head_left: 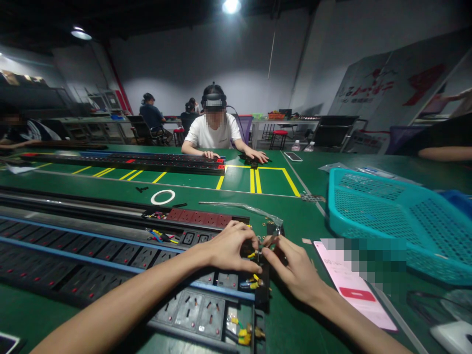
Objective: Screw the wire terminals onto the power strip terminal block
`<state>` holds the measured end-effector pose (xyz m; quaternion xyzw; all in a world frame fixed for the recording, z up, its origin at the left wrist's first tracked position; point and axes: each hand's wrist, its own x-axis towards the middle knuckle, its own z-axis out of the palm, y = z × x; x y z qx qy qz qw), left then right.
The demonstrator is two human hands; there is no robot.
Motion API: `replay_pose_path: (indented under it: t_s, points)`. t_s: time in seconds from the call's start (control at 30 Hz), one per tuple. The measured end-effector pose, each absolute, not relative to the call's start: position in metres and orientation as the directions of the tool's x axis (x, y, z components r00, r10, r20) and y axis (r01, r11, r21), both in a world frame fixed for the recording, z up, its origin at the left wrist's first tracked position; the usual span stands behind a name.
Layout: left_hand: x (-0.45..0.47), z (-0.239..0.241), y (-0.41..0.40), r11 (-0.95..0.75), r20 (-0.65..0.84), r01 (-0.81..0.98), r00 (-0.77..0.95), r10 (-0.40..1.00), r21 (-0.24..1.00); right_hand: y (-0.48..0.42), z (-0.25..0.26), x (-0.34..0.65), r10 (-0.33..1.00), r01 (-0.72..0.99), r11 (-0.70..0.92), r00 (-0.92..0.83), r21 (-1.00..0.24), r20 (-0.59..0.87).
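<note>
My left hand (234,246) is curled over the right end of a row of black power strips (177,270), its fingertips around small metal parts and yellow-sleeved wire ends. My right hand (293,268) meets it there, thumb and forefinger pinched together. What either hand's fingers hold is too small and covered to make out. Just below the hands, more yellow wire terminals (255,284) stick out of a strip end. Another yellow and green wire bundle (241,334) shows at the nearest strip's open end. Behind my left hand lies a strip with dark red sockets (199,218).
A turquoise plastic basket (334,206) stands at the right, beside a phone with a pink screen (354,290). A white tape ring (162,197) and clear plastic tubing (243,205) lie beyond the strips. Across the green table, a person (214,130) handles other strips (173,164).
</note>
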<state>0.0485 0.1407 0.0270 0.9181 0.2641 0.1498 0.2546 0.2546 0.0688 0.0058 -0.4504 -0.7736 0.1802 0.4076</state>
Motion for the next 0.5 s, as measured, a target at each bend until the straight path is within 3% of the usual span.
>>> replay_pose_path:
  t_s: [0.13, 0.27, 0.4, 0.5]
  points:
    - [0.048, 0.027, 0.14, -0.727, 0.136, 0.413, 0.814, 0.564, 0.548, 0.075, -0.002, 0.25, 0.965, 0.37, 0.262, -0.094, -0.891, 0.244]
    - [0.048, 0.028, 0.139, -0.72, 0.132, 0.42, 0.809, 0.573, 0.553, 0.085, -0.016, 0.248, 0.994, 0.226, 0.1, -0.061, -0.969, 0.088]
    - [0.048, 0.029, 0.139, -0.723, 0.136, 0.415, 0.811, 0.569, 0.553, 0.084, -0.017, 0.25, 0.995, 0.226, 0.099, -0.012, -0.969, 0.098]
    - [0.049, 0.03, 0.139, -0.726, 0.141, 0.414, 0.81, 0.569, 0.549, 0.076, -0.007, 0.254, 0.975, 0.309, 0.203, 0.028, -0.929, 0.223]
